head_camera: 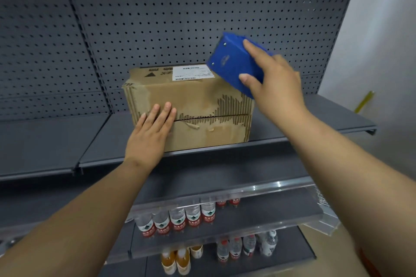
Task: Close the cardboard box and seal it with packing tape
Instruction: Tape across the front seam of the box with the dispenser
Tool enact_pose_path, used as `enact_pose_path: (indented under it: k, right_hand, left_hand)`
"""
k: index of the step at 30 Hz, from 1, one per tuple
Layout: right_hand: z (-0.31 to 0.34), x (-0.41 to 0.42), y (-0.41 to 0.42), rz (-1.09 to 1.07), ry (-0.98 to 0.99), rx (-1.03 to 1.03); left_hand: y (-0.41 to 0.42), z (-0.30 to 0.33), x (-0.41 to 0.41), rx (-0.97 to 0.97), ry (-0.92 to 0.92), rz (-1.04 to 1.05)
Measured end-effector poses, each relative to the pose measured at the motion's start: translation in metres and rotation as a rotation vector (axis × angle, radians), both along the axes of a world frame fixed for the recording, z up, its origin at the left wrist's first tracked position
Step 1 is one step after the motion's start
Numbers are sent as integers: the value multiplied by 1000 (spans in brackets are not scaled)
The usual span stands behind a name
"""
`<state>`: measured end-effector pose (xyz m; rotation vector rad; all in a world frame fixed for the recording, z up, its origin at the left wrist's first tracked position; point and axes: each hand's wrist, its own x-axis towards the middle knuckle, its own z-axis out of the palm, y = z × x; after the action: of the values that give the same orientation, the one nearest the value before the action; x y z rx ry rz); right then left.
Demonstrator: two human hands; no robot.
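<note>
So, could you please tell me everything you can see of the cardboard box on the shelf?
The cardboard box is brown, worn corrugated card; its outer paper is torn away in patches, baring the ribbing. Its flaps are closed, with a seam running across the face towards the camera. A white label with barcodes sits on its far face. It stands on a grey metal shelf before a pegboard wall. The left hand rests flat on its near left part; the right hand holds a blue tape dispenser at its right end.

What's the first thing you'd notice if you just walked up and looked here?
The bright blue tape dispenser, gripped by the right hand above the box's right end. Next, the worn cardboard box on the grey shelf, with the left hand flat against its front.
</note>
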<state>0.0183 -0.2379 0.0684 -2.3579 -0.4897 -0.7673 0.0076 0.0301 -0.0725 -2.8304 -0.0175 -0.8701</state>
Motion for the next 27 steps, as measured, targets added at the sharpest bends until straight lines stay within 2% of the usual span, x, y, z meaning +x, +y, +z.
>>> enact_pose_path:
  k: [8,14,22,24,27]
  right_hand:
    - [-57,-33,40,168,103,-251]
    - [-78,-24,51,164,113,-389]
    - [-84,-12,69,106,63,-462]
    - [-85,-11,73,101,52,-465]
    - [-84,-9,77,95,45,-472]
  left_hand:
    - [7,1,-5,-91,1,-111]
    - [13,-1,-6,-68,-26,-141]
    - [22,-3,-8,-35,-36,-180]
    - [21,-4,-11,-91,-94,-184]
    - [15,-2,-18,-332,-179,-193]
